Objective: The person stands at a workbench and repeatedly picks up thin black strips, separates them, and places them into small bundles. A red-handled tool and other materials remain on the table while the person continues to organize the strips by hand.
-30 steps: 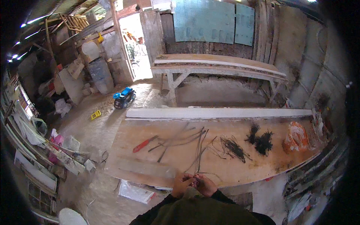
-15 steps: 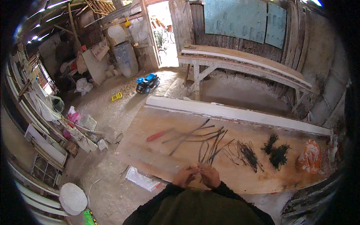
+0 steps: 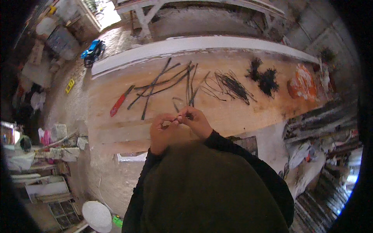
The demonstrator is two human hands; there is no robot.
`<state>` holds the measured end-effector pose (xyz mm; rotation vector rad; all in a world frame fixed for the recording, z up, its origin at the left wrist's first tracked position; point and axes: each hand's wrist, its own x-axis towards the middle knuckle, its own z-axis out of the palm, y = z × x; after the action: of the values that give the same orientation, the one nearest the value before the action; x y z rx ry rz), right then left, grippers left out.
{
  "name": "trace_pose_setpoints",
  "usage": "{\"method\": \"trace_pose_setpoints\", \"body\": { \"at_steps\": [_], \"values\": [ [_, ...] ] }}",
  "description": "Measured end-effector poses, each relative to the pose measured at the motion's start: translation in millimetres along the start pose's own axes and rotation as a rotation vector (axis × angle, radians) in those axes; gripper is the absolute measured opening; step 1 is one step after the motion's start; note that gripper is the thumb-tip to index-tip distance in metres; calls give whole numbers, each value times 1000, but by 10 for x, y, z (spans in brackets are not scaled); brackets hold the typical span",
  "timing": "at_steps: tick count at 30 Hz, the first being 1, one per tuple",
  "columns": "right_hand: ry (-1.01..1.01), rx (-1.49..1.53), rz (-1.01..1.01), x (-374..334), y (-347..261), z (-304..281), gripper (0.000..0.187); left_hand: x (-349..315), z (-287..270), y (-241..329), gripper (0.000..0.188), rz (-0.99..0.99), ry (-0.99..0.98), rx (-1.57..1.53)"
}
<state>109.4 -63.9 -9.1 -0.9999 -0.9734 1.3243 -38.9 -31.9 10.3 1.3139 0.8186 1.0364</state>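
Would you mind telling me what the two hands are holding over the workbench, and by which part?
Both the left hand and right hand pinch something small and thin between their fingertips, probably a dark wire; it is too small to identify or to tell which part is gripped.

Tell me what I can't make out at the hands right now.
- What the left hand and right hand pinch: too small, hidden by fingertips, head view.
- Wooden board near edge: hidden by the person's dark top.
- Orange bundle: blurred by the lens rim.
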Motion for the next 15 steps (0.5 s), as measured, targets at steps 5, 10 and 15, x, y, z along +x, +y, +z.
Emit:
{"method": "trace_pose_setpoints", "body": {
  "at_steps": [5,10,15],
  "values": [
    [-108,507,466,-32,-53,-110,7,-43,-148,-127,23,71,-214,58],
    [8,597,450,-102,-120,-51,10,-60,-95,-148,25,13,-199,99],
    [97,232,292,-114,-139,3,12,21,-164,-324,41,329,-140,455]
  ]
}}
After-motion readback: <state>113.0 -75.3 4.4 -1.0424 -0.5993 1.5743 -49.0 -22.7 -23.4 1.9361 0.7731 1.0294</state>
